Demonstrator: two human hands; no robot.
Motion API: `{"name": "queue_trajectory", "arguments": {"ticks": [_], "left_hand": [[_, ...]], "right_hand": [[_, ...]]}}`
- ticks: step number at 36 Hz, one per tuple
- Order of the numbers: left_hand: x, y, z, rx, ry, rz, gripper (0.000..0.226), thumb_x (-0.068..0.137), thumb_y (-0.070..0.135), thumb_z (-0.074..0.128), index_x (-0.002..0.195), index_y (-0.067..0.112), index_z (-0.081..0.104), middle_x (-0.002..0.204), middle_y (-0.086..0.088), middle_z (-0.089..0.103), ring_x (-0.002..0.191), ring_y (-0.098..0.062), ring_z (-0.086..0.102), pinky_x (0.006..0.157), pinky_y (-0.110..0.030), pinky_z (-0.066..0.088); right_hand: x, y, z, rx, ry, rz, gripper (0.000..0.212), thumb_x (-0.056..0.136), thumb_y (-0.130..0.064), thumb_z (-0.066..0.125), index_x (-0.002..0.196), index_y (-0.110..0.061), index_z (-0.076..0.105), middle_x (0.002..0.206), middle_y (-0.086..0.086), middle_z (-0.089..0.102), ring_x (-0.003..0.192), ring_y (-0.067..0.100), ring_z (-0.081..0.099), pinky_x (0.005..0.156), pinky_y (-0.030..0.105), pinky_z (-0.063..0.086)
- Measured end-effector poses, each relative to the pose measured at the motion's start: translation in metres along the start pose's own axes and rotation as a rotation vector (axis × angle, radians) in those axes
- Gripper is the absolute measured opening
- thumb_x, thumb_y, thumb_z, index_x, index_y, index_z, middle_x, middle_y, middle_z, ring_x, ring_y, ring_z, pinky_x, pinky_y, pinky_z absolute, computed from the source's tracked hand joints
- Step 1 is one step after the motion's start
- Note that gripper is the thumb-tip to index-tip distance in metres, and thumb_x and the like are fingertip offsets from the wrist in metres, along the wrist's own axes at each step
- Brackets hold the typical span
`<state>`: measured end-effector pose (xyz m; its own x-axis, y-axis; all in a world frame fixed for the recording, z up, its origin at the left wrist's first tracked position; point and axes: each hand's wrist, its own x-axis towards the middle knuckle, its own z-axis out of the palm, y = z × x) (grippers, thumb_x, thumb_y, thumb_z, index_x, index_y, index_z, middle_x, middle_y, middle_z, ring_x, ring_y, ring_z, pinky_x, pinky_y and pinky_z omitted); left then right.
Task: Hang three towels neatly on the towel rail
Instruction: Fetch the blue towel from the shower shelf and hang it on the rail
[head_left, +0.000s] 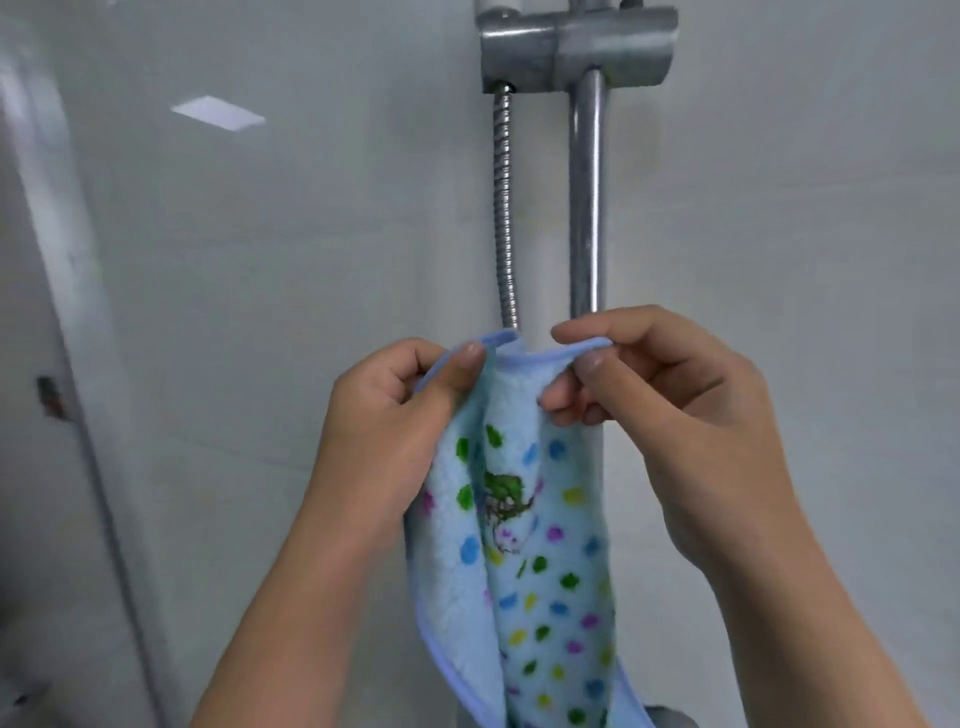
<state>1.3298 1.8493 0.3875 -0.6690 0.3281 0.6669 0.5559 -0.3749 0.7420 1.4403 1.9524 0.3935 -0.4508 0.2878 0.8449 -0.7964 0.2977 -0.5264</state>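
Small light-blue towel (540, 561) sits at frame center, running down toward 6 o'clock and off the bottom edge. Fleecy pile. Printed with scattered dots in green, blue, yellow and purple-pink, plus a green-and-purple motif near the middle; too blurred to tell what it depicts. Darker periwinkle piping runs along the hem, visible at the top edge and down the lower-left edge.

Towel is gathered into vertical folds, not spread flat. Top hem sags in a shallow dip between the two grips.

Left hand (395, 421), at 9 o'clock of the towel top: thumb and fingers pinched shut on the top hem, thumb on the near face. Forearm enters from 7 o'clock.

Right hand (670, 410), at 3 o'clock of the towel top: thumb and index finger clamped on the same hem, remaining fingers curled against the cloth just below. Forearm enters from 5 o'clock.

Hands are close together, not touching; a short span of hem between them.

Behind the towel, toward 12 o'clock: vertical metal bar (587, 208) and, just to its 9 o'clock, a ribbed shower hose (505, 208). Both hang from a metal bracket (576, 47) at the top edge. Towel's top edge overlaps the lower ends of both; contact cannot be told.

White tiled wall (311, 234) behind everything.
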Motion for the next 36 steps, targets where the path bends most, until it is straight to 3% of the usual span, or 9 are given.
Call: {"name": "queue_trajectory", "arguments": {"ticks": [6, 11, 14, 18, 24, 29, 33, 36], "left_hand": [[-0.015, -0.001, -0.042, 0.107, 0.238, -0.046, 0.026, 0.057, 0.048, 0.065, 0.054, 0.022, 0.062, 0.054, 0.001, 0.058, 0.052, -0.012, 0.049, 0.049, -0.024, 0.041], [-0.031, 0.004, -0.074, 0.191, 0.325, -0.086, 0.019, 0.075, 0.025, 0.069, 0.061, 0.012, 0.063, 0.066, -0.011, 0.064, 0.062, -0.022, 0.054, 0.06, -0.036, 0.045], [-0.039, 0.01, -0.094, 0.223, 0.385, -0.085, 0.023, 0.077, 0.019, 0.067, 0.055, 0.016, 0.062, 0.063, -0.013, 0.059, 0.056, -0.018, 0.053, 0.052, -0.028, 0.045], [-0.051, 0.017, -0.122, 0.278, 0.435, -0.082, 0.025, 0.061, 0.037, 0.064, 0.057, 0.013, 0.059, 0.057, -0.009, 0.056, 0.054, -0.018, 0.051, 0.049, -0.025, 0.043], [-0.064, 0.017, -0.184, 0.399, 0.542, -0.097, 0.032, 0.061, 0.045, 0.062, 0.056, 0.014, 0.056, 0.052, -0.006, 0.048, 0.043, -0.01, 0.041, 0.039, -0.019, 0.036], [-0.069, 0.012, -0.261, 0.429, 0.578, -0.093, 0.031, 0.063, 0.047, 0.063, 0.056, 0.017, 0.059, 0.051, -0.004, 0.052, 0.044, -0.011, 0.045, 0.041, -0.021, 0.039], [-0.07, 0.01, -0.328, 0.451, 0.597, -0.114, 0.028, 0.068, 0.044, 0.063, 0.056, 0.019, 0.06, 0.051, 0.0, 0.054, 0.044, -0.008, 0.048, 0.042, -0.02, 0.04], [-0.066, 0.011, -0.378, 0.434, 0.627, -0.154, 0.027, 0.066, 0.045, 0.063, 0.053, 0.022, 0.06, 0.049, 0.002, 0.056, 0.042, -0.006, 0.05, 0.04, -0.018, 0.042]], "right_hand": [[0.005, 0.032, 0.035, 0.212, -0.177, 0.109, 0.022, 0.084, 0.009, 0.049, 0.078, -0.007, 0.065, 0.056, 0.002, 0.065, 0.051, 0.006, 0.06, 0.054, 0.013, 0.048], [0.002, 0.053, 0.074, 0.373, -0.267, 0.168, 0.02, 0.083, 0.006, 0.05, 0.079, -0.007, 0.064, 0.058, -0.002, 0.067, 0.053, 0.005, 0.061, 0.055, 0.014, 0.05], [-0.006, 0.066, 0.1, 0.431, -0.305, 0.197, 0.023, 0.084, 0.007, 0.051, 0.079, -0.009, 0.066, 0.06, -0.003, 0.068, 0.055, 0.005, 0.062, 0.056, 0.013, 0.049], [-0.013, 0.081, 0.136, 0.504, -0.355, 0.245, 0.024, 0.085, 0.007, 0.051, 0.079, -0.009, 0.067, 0.06, -0.001, 0.068, 0.056, 0.007, 0.062, 0.057, 0.015, 0.05], [-0.021, 0.102, 0.198, 0.572, -0.39, 0.295, 0.023, 0.086, 0.006, 0.051, 0.08, -0.009, 0.067, 0.06, -0.001, 0.068, 0.056, 0.007, 0.062, 0.056, 0.015, 0.05], [-0.027, 0.122, 0.275, 0.623, -0.435, 0.302, 0.026, 0.085, 0.008, 0.051, 0.078, -0.012, 0.066, 0.058, -0.002, 0.068, 0.054, 0.005, 0.061, 0.055, 0.014, 0.049], [-0.027, 0.137, 0.34, 0.638, -0.446, 0.286, 0.018, 0.079, -0.004, 0.054, 0.077, -0.017, 0.067, 0.06, -0.005, 0.069, 0.055, 0.004, 0.062, 0.055, 0.014, 0.049], [-0.024, 0.151, 0.39, 0.646, -0.446, 0.301, 0.024, 0.083, 0.003, 0.054, 0.077, -0.016, 0.066, 0.058, -0.005, 0.068, 0.054, 0.004, 0.061, 0.055, 0.013, 0.049]]}}
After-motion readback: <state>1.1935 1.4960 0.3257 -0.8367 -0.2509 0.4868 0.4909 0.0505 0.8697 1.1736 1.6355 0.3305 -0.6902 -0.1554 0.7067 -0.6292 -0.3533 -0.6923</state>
